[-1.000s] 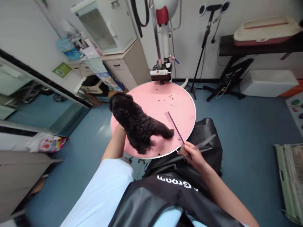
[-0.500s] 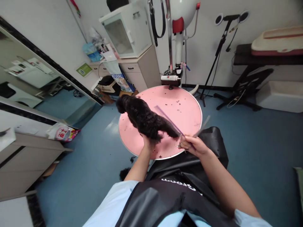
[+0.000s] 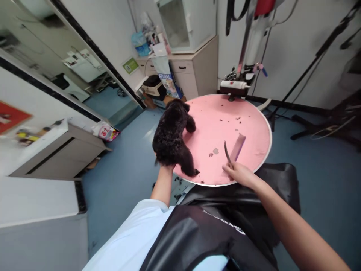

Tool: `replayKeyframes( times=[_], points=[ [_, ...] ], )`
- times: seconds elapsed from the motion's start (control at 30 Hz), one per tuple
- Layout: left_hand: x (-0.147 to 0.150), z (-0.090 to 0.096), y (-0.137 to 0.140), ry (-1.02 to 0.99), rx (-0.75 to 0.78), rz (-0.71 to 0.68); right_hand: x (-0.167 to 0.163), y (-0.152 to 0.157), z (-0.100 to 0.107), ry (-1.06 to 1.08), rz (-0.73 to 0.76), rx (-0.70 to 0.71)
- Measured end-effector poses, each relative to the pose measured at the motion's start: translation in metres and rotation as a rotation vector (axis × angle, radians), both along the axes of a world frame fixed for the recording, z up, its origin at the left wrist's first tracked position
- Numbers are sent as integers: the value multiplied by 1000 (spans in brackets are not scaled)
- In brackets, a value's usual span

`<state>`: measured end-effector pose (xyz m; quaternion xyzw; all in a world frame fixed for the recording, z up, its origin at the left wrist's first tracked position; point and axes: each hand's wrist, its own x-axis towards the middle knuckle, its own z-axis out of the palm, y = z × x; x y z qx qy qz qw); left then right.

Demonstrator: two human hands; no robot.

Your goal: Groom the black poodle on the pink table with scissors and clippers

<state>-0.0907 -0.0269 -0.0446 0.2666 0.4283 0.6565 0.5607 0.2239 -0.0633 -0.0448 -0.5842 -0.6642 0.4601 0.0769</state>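
the dog (image 3: 170,133) has turned on the table (image 3: 254,116); my right hand (image 3: 239,173) pinches a comb (image 3: 238,147) and scissors (image 3: 227,153), my left hand (image 3: 167,170) touches the dog's rump, fingers hidden, spread or pressed i can't tell

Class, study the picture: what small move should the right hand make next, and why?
Probably bring the right hand closer to the black dog: it holds the comb and slim curved blade over the pink table, apart from the coat, while the left hand touches the dog's rear.
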Motion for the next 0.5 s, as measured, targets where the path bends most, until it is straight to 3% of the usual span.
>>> replayKeyframes(
  times=[0.07,0.13,0.3,0.4,0.5],
  points=[
    [-7,0,-4,-136,-35,38,-28,-3,9,269,122,-105],
    [-9,0,-5,-102,-85,44,-55,-11,17,373,255,-120],
    [-9,-2,-1,101,23,38,-96,-24,41,0,423,261],
    [-10,-5,1,22,41,35,-104,-23,52,-168,496,333],
    [-11,-5,-1,-80,14,50,-108,-20,57,-228,468,376]
  ],
)
